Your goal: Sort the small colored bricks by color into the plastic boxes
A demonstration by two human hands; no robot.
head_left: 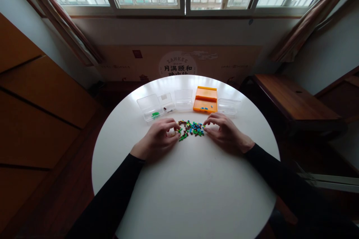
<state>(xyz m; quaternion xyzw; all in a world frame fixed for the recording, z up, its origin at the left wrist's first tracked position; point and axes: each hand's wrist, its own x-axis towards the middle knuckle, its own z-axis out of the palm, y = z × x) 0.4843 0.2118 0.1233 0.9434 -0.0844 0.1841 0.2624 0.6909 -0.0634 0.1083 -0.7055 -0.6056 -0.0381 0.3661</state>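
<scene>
A loose pile of tiny plastic bricks (193, 128), in green, blue, brown and yellow, lies on the white round table (196, 179) between my hands. At the pile's left edge, my left hand (158, 137) is curled with thumb and index finger around a small green brick (179, 131). My right hand (226, 131) bends in from the other side, thumb and index finger pinched at the pile's right edge. A speck of yellow shows at those right fingertips, too small to make out.
Behind the pile stand open clear plastic boxes: a left one (148, 105) with green bricks, a small one (166, 101) with dark bits, another (183, 99), and one at right (229, 106). An orange open case (206, 99) holds several blue bricks. A wooden bench (294, 97) is at right.
</scene>
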